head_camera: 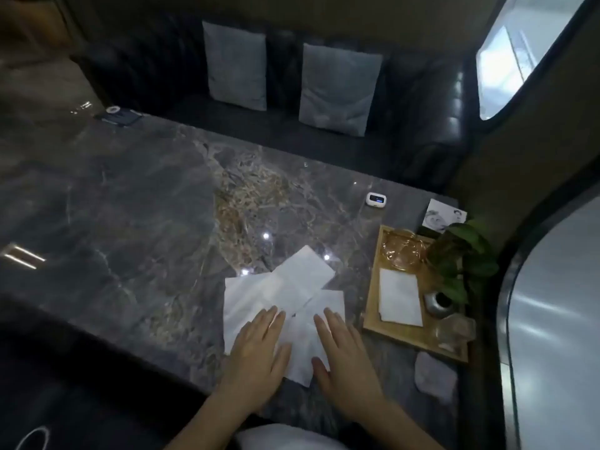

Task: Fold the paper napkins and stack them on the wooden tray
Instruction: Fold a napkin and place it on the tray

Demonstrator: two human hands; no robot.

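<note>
Several white paper napkins (292, 284) lie overlapping on the dark marble table in front of me. My left hand (256, 355) and my right hand (344, 355) rest flat, palms down, fingers apart, on the nearest napkin (300, 349). The wooden tray (389, 336) sits to the right of the napkins. One folded white napkin (400, 297) lies flat on the tray.
On the tray also stand an amber glass dish (401, 251), a small grey vase (438, 303) with a green plant (461, 258) and a clear glass (454, 329). A small white device (376, 199), a photo card (444, 217) and a grey stone (435, 376) lie nearby. A sofa with two cushions stands behind.
</note>
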